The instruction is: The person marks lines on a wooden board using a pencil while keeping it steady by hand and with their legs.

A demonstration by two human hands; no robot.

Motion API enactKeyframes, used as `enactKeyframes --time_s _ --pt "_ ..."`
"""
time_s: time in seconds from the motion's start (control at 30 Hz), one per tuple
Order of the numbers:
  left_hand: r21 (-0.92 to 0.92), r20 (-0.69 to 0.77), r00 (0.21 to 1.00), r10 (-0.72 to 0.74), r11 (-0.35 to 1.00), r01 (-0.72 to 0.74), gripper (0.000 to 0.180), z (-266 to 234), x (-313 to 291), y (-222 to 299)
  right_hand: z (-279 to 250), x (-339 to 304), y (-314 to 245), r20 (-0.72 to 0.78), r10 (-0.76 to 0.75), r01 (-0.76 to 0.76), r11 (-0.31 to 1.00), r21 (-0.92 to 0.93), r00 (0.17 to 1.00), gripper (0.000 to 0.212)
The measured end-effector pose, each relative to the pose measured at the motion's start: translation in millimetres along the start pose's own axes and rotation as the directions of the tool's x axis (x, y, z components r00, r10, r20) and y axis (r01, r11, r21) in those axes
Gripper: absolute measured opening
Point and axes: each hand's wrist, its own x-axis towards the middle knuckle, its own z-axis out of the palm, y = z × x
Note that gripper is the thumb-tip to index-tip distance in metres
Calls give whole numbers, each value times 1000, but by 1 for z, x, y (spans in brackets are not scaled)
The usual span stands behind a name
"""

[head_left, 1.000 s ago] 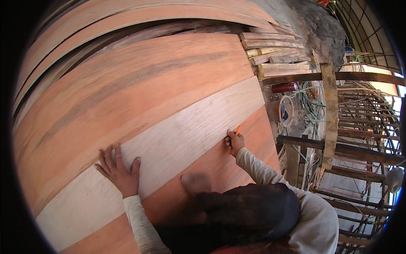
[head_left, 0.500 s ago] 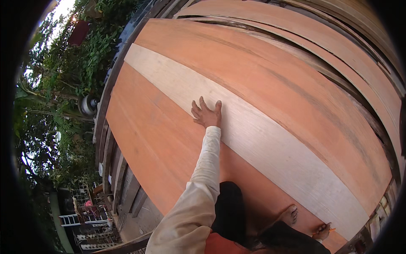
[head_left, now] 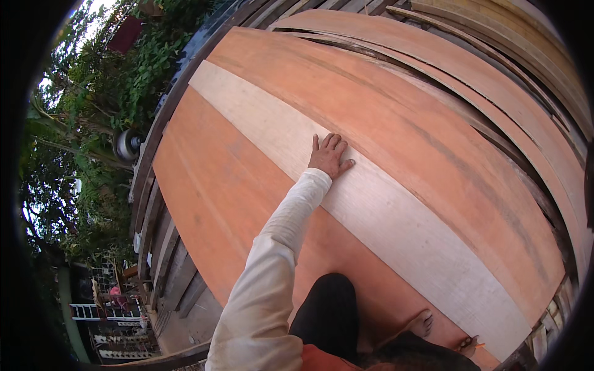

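My left hand (head_left: 331, 156) lies palm down on a long pale plywood strip (head_left: 396, 213), its fingers spread near the strip's far edge. The strip lies across a wide orange-brown plywood sheet (head_left: 216, 185), running from the upper left to the lower right. Down at the strip's lower-right end is my right hand (head_left: 467, 344), small and partly hidden by my dark-trousered leg. Its fingers are closed round a thin orange pencil (head_left: 480, 345), of which only a short bit shows. My bare foot (head_left: 422, 321) rests on the sheet close to the strip's near edge.
More curved-looking plywood sheets (head_left: 421, 52) and timber boards (head_left: 513, 37) lie beyond the sheet. Stacked planks (head_left: 164, 247) show past its left edge. A round metal object (head_left: 128, 145) stands by the greenery, and a white ladder (head_left: 86, 311) is at lower left.
My left hand has moved right across the strip, from its near edge toward its far edge, with the fingers now pointing more away. My right hand stays at the strip's end. The view has shifted slightly.
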Motion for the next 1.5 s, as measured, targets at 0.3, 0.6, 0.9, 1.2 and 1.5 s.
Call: enactKeyframes --time_s 0.3,0.6,0.9,1.2,1.5 --pt "-154 -99 988 -117 983 101 64 5 23 4 4 -1 -3 8 -9 9 1000 -21 1000 44" --pt "-258 -168 980 -107 964 61 69 16 5 -9 12 4 -22 -77 -52 44 994 -100 996 43" --pt "-333 -196 678 -709 698 634 77 48 -130 -129 183 -102 -132 156 -481 503 788 -354 863 41" --pt "-354 42 376 -926 338 872 80 34 -34 -235 608 -225 -263 841 -475 917 -396 57 -258 18" --pt "-358 -176 466 -867 498 790 58 44 -33 -271 803 -242 -264 655 -754 762 -448 -468 -41 40"
